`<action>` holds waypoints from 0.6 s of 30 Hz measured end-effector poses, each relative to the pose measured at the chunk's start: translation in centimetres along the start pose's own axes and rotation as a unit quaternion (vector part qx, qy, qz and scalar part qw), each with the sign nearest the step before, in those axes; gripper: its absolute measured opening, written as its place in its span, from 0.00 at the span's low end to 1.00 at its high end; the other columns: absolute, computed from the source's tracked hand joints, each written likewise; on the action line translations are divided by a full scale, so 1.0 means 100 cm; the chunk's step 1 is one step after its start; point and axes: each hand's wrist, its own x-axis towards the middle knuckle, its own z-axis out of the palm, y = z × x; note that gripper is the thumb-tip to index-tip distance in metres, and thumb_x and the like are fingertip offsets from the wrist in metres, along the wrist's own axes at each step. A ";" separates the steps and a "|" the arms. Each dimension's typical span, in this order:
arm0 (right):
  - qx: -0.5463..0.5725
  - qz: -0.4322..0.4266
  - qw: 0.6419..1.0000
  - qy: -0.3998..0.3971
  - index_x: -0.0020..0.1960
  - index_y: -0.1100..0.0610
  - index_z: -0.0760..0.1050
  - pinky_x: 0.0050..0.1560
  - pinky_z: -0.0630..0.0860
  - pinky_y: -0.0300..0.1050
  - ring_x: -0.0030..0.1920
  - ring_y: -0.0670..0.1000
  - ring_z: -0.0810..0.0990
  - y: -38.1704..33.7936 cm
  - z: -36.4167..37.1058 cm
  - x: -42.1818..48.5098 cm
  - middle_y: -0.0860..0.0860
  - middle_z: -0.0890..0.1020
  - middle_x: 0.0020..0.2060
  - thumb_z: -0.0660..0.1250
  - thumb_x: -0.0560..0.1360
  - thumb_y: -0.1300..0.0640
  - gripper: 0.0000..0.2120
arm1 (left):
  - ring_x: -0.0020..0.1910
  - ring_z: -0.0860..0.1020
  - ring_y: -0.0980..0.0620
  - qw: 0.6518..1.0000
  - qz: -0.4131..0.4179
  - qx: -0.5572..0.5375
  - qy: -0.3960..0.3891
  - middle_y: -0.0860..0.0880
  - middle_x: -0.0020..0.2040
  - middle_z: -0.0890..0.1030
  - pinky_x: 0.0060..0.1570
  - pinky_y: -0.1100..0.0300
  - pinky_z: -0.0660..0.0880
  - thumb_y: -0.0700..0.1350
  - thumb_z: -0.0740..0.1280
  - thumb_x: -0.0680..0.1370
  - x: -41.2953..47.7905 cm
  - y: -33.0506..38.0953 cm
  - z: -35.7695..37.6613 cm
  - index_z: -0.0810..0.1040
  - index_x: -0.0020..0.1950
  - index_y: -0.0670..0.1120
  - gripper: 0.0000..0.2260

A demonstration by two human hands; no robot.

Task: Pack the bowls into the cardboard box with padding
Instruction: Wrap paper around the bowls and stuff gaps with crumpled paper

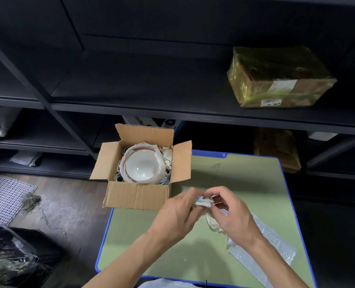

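Nearest the camera, both forearms reach forward over the worktop, a green surface with a blue edge. The left hand and right hand meet above its middle, fingers curled and pinching a paper wad between them. The wad is crumpled, off-white with a touch of blue print, and part of it hangs below the right palm. No fingers are spread.

Under and to the right of the right hand lies a sheet of bubble wrap, flat on the worktop, running toward the near right corner.

Just beyond the left hand stands the cardboard box, at the far left corner of the worktop, overhanging its left edge. All four flaps are open and folded outward. Inside sits a bowl, upright, white and glossy, with a thin orange line near the rim. A paper collar rings it, and more crumpled paper fills the gap on the box's right side. Whether other bowls lie beneath cannot be told.

Left of the hands, on the floor, are a dark crate holding hay and a white mesh mat.

Farthest off, a dark shelf carries a taped parcel, beyond and right of the hands.
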 end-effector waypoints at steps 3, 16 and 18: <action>0.008 -0.017 0.999 -0.032 0.60 0.41 0.76 0.54 0.78 0.43 0.55 0.46 0.81 -0.024 0.000 0.008 0.41 0.81 0.56 0.67 0.79 0.59 0.15 | 0.35 0.72 0.59 0.998 -0.039 -0.029 0.040 0.60 0.35 0.74 0.33 0.66 0.66 0.43 0.66 0.80 -0.003 0.001 -0.022 0.74 0.57 0.51 0.07; -0.076 -0.045 0.995 -0.038 0.54 0.44 0.79 0.43 0.72 0.31 0.43 0.43 0.78 -0.082 0.061 0.051 0.34 0.80 0.44 0.71 0.76 0.59 0.11 | 0.41 0.76 0.60 0.990 -0.096 -0.067 0.080 0.61 0.45 0.77 0.40 0.66 0.72 0.58 0.67 0.79 -0.026 -0.042 -0.092 0.75 0.62 0.58 0.14; -0.068 -0.043 0.996 -0.048 0.54 0.44 0.79 0.43 0.72 0.32 0.42 0.45 0.78 -0.089 0.068 0.056 0.35 0.80 0.43 0.72 0.77 0.54 0.08 | 0.39 0.77 0.56 0.986 -0.109 -0.079 0.098 0.60 0.41 0.77 0.40 0.62 0.74 0.58 0.65 0.80 -0.024 -0.047 -0.099 0.75 0.58 0.60 0.09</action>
